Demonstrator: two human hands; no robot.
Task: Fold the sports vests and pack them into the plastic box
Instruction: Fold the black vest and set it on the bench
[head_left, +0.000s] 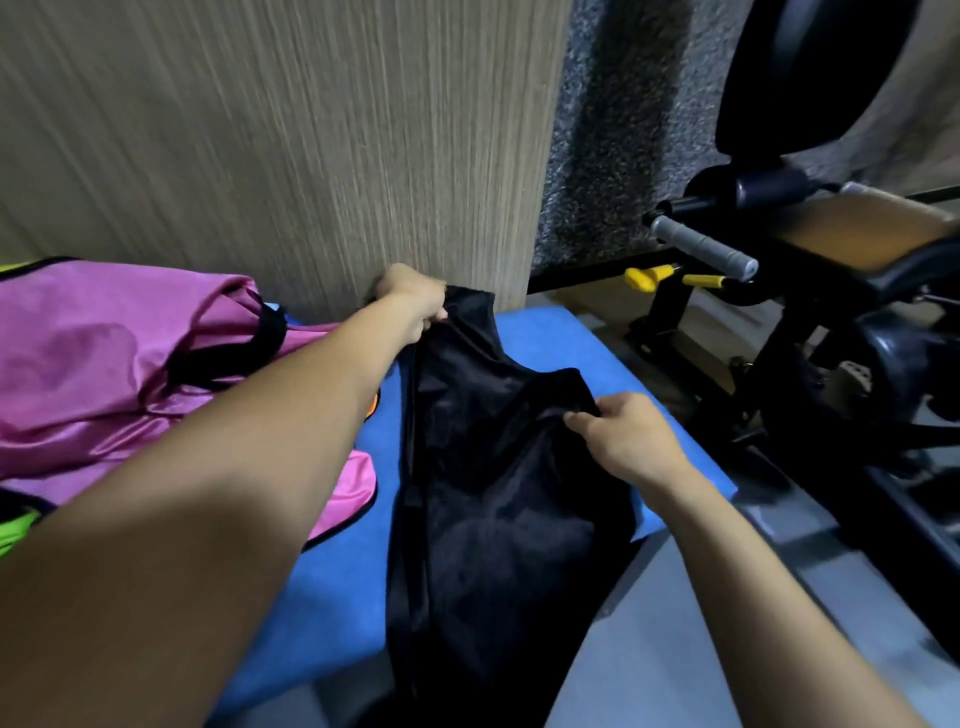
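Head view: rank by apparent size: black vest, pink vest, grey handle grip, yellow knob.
1-2. black vest and pink vest: too alike to rank; pink is cropped.
3. grey handle grip
4. yellow knob

Wood panel (291, 145) walls off behind; gym machine (810, 291) crowds right.

Black vest (483, 467) spread lengthwise on blue pad, shoulder straps pinched up at far end, pink vest (104, 364) with black trim crumpled just left
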